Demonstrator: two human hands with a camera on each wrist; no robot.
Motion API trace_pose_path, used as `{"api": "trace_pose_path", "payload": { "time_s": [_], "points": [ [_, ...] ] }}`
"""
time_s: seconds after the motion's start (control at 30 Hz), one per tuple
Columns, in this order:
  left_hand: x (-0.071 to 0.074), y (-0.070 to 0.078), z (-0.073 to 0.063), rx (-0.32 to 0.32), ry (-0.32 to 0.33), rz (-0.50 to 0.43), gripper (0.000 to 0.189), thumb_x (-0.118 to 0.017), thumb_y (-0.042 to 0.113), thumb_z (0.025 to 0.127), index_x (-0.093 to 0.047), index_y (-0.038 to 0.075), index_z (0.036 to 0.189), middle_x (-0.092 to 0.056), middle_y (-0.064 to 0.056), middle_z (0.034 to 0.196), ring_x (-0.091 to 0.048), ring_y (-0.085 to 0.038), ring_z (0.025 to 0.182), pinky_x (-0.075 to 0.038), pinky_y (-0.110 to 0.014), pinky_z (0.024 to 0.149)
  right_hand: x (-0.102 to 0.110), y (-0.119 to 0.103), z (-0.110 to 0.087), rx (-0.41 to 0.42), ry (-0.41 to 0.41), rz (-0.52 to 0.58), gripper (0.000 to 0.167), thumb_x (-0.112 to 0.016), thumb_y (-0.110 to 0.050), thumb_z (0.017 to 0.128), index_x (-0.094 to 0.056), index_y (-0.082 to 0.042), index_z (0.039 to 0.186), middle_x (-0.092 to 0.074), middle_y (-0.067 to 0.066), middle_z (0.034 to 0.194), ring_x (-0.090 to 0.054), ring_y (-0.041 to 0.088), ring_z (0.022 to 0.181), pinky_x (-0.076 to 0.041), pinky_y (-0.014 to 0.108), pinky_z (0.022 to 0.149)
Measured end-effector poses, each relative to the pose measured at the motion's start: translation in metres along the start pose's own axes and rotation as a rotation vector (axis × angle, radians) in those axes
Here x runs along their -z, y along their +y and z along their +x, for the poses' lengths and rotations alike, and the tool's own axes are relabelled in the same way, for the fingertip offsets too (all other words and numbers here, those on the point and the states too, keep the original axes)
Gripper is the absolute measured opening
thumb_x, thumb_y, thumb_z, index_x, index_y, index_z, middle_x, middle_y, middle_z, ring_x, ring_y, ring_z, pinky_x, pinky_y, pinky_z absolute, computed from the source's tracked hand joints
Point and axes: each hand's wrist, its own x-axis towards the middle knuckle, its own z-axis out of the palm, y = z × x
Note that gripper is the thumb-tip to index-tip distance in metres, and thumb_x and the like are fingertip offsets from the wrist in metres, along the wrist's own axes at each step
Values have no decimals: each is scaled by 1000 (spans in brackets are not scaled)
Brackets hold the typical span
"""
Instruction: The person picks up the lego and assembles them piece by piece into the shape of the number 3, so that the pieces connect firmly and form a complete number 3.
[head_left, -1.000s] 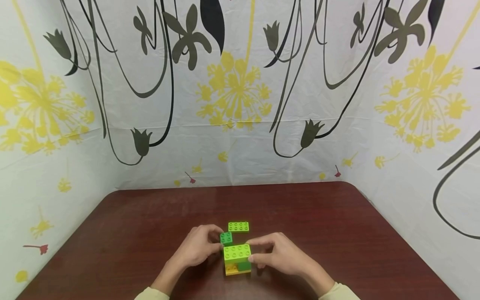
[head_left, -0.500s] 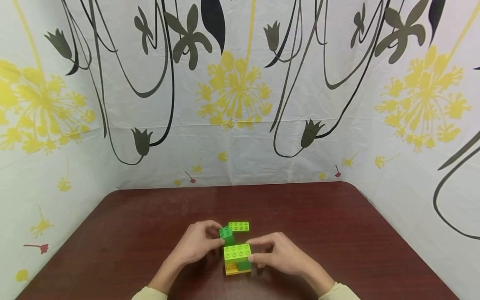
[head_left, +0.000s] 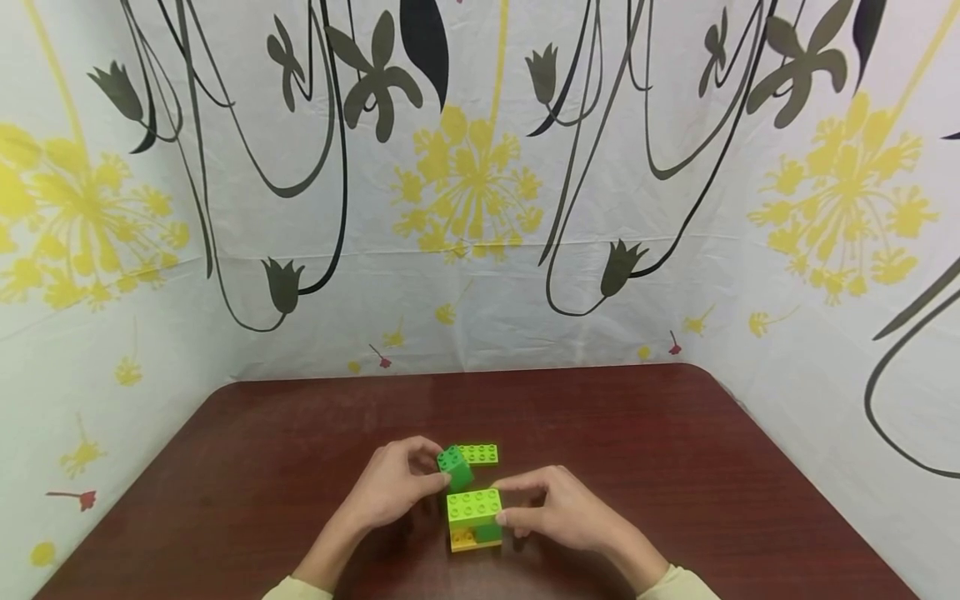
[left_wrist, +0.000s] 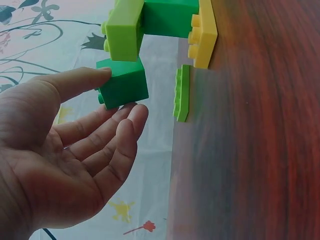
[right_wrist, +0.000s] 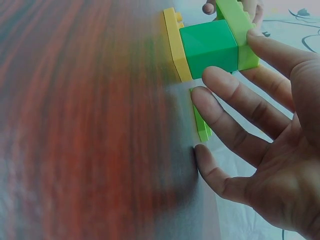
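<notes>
My left hand [head_left: 393, 485] pinches a dark green building brick [head_left: 460, 475] between thumb and fingers, just behind the left end of a small stack. The brick is tilted, its studs turned up and to the left. The stack has a thin yellow plate [head_left: 463, 547] at the bottom, a second green brick [right_wrist: 210, 47] on its right half, and a longer lime brick [head_left: 474, 505] on top. Under the lime brick's left half there is a gap with yellow studs showing. My right hand [head_left: 566, 510] holds the lime brick's right end between thumb and index finger, its other fingers spread below.
A thin lime plate [head_left: 483, 454] with studs up lies behind the stack, partly overlapped by the held brick in the head view. The dark red tabletop [head_left: 637, 433] is bordered at the back and sides by a flower-patterned cloth [head_left: 480, 325].
My left hand has moved slightly away from me and tipped the green brick, so more of its side shows. The right hand and the stack have stayed in place.
</notes>
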Motion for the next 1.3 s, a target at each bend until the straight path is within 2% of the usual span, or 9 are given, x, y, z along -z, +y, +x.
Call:
{"api": "trace_pose_path", "payload": {
  "time_s": [0.43, 1.3],
  "points": [
    [2, 10, -4, -14, -2, -34, 33, -83, 29, 89, -73, 8, 113, -75, -1, 95, -69, -14, 81, -53, -35, 70, 0, 0, 0, -7, -12, 30, 38, -79, -31, 97, -74, -18, 131, -81, -2, 89, -77, 20, 74, -56, 25, 67],
    [4, 13, -6, -47, -45, -78, 35, -83, 30, 90, -72, 8, 114, -73, -3, 96, -68, -16, 84, -54, -36, 70, 0, 1, -2, 16, -1, 1, 39, -79, -33, 96, -74, -16, 131, -80, -2, 83, -76, 17, 72, -54, 24, 64]
  ]
}}
